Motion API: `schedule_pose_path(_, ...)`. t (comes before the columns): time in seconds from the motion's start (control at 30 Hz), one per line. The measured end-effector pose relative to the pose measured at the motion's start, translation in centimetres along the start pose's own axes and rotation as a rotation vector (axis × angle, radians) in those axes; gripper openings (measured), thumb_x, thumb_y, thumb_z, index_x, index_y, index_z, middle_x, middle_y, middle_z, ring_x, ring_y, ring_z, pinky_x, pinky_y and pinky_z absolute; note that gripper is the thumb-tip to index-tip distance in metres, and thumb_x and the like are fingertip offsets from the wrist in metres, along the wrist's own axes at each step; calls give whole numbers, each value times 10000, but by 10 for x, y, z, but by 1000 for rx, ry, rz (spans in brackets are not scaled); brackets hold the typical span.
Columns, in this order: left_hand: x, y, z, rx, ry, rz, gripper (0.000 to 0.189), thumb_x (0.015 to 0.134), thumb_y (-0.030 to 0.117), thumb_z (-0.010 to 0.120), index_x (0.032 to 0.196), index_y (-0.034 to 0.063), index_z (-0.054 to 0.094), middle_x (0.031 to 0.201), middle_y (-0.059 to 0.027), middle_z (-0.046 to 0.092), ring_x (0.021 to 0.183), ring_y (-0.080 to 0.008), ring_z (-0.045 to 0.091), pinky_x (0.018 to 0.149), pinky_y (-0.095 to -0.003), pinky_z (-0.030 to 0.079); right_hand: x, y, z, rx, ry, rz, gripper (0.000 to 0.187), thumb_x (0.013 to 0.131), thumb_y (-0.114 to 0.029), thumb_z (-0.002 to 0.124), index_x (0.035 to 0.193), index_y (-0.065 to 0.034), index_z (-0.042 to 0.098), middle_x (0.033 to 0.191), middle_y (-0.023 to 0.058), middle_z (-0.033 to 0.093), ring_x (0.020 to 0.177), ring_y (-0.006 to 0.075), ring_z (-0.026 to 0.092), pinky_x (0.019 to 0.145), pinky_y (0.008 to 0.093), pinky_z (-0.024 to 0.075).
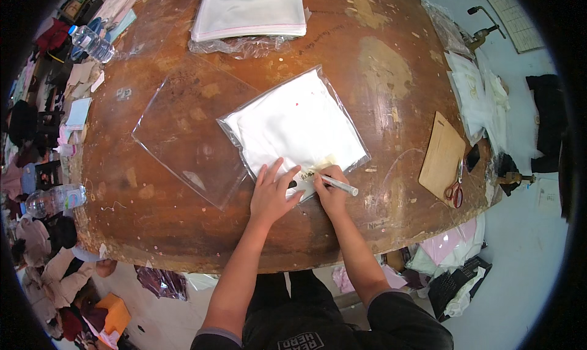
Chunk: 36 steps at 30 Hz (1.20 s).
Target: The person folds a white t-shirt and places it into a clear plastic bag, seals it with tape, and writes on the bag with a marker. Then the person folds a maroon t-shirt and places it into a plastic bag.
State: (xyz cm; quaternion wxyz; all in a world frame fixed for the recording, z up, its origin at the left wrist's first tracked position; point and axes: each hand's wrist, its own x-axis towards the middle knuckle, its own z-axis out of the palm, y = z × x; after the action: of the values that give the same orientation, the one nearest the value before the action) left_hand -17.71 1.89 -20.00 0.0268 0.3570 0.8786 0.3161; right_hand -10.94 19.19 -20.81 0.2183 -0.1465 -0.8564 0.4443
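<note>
A folded white cloth in a clear plastic bag (293,120) lies at a slant on the worn wooden table (183,240). My left hand (275,190) rests on its near edge with fingers spread. A small black piece, perhaps a marker cap (292,184), shows between thumb and forefinger; whether they grip it is hidden. My right hand (331,190) grips a white marker (340,185) at the bag's near corner. Dark handwriting (307,175) shows beside the marker's tip, which my fingers hide, near a pale yellowish patch (325,161).
Left of the packet lies a flat clear plastic bag (183,134). Stacked clear bags (250,15) are at the far side. A wooden board (441,157) and red-handled scissors (455,192) lie at right. Plastic bottles (94,45) stand or lie along the left; a person sits at lower left.
</note>
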Motion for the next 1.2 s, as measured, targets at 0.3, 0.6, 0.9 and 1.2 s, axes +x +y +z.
schedule_pose_path(0.3, 0, 1, -1, -7, 14, 8, 593, 800, 363, 743, 1339, 206, 551, 1173, -93, 632, 1354, -261, 422, 1133, -535, 289, -4, 2, 5, 167, 98, 170, 103, 804, -65, 734, 827, -24, 643, 742, 97, 599, 649, 206, 570, 583, 311, 459)
schedule_pose_path(0.6, 0, 0, 0, -10, 6, 1, 607, 796, 359, 743, 1350, 206, 546, 1124, -82, 654, 1358, -258, 414, 1133, -535, 285, 6, -4, -3, 96, 74, 39, 105, 796, -68, 743, 840, -21, 660, 774, 99, 630, 686, 202, 595, 599, 304, 473)
schedule_pose_path(0.9, 1, 2, 2, -5, 30, 2, 587, 801, 353, 743, 1337, 203, 556, 937, -43, 699, 1372, -248, 403, 1138, -528, 281, 14, 4, -17, 150, -40, 88, 91, 781, -68, 751, 794, -31, 669, 773, 83, 633, 691, 205, 588, 625, 319, 480)
schedule_pose_path(1.2, 0, 1, 2, 9, 20, -3, 591, 808, 351, 744, 1343, 193, 548, 929, -49, 698, 1363, -244, 419, 1131, -536, 285, 15, 6, -15, 94, -32, -15, 117, 774, -61, 760, 811, -18, 657, 746, 73, 609, 687, 189, 554, 622, 311, 444)
